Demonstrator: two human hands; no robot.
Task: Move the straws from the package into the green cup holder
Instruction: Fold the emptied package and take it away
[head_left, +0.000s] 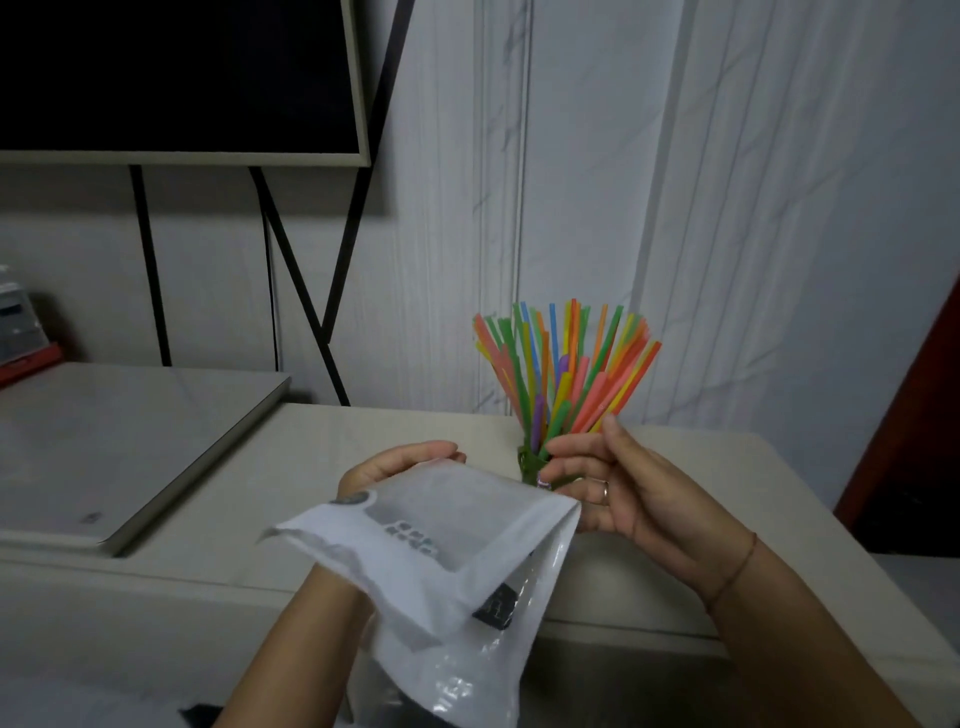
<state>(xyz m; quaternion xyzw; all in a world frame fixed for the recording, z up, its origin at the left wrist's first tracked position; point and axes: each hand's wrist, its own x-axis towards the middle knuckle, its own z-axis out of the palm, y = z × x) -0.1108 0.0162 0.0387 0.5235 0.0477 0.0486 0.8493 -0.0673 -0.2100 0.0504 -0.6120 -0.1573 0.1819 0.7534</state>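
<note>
Several coloured straws stand fanned out in the green cup holder at the back of the table. My right hand is beside the cup on its right, fingers loosely extended and touching the lower ends of the straws. My left hand grips the white and clear plastic package, which is folded over my wrist and hangs down limp. No straws show inside the package.
The cream table carries a flat grey slab on its left. A dark screen on black legs stands behind. A dark red door edge lies at the far right.
</note>
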